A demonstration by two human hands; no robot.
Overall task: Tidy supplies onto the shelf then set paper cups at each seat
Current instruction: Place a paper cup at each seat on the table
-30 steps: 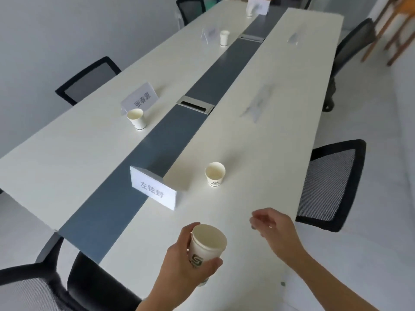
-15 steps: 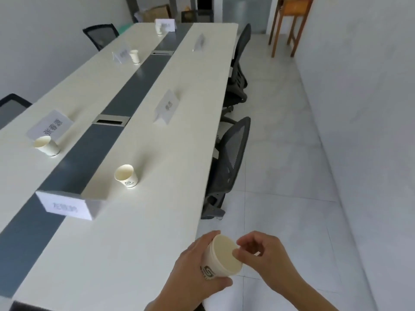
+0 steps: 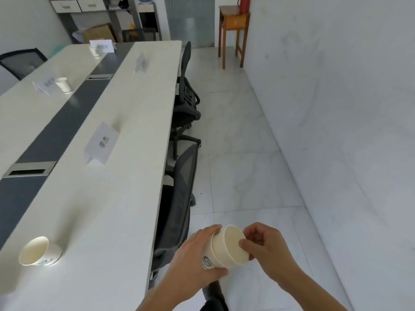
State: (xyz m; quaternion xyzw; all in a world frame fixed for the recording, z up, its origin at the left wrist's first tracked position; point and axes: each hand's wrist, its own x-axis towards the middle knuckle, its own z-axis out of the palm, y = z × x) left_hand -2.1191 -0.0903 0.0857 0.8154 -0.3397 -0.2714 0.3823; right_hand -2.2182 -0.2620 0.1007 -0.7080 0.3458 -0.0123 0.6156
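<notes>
An empty paper cup (image 3: 36, 251) stands on the white conference table (image 3: 107, 209). Beside the table, the left hand (image 3: 193, 262) grips an empty stack of paper cups (image 3: 224, 250); the right hand (image 3: 267, 250) pinches its top rim.

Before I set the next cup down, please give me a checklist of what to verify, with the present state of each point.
1. Left hand grips the cup stack: ok.
2. Right hand pinches the rim of the top cup: ok.
3. Top cup is free of the stack: not ok, it sits nested.
4. Table beside the next name card has no cup: ok.
5. Near seat has its placed cup: ok.
6. Enough cups remain in the stack: cannot tell.
</notes>
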